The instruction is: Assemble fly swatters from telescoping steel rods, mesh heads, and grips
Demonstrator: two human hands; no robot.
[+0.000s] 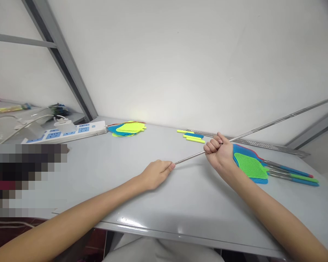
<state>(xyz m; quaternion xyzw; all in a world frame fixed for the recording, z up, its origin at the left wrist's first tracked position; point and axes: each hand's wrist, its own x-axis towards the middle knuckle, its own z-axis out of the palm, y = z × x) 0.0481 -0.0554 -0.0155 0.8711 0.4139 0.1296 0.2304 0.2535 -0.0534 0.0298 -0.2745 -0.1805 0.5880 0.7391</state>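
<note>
A thin telescopic metal rod (pixel 273 121) slants up to the right above the table, thicker toward its far end. My left hand (pixel 159 173) pinches its thin lower tip. Further along, my right hand (pixel 218 150) wraps around the same rod in a fist. Just right of that hand lie fly swatters with a green mesh head (pixel 251 168) and blue heads, their metal shafts ending in coloured handles (pixel 303 178). Behind my right hand, short yellow and blue tubes (pixel 194 137) rest beside a bundle of metal rods (pixel 273 146).
Loose yellow and blue swatter heads (pixel 131 128) are piled at the back left. Next to them is a white power strip (pixel 71 133) with plugs and cables. A grey frame post (pixel 68 65) rises behind it. The grey table (pixel 142 211) ends close to my lap. A blurred patch covers the left side.
</note>
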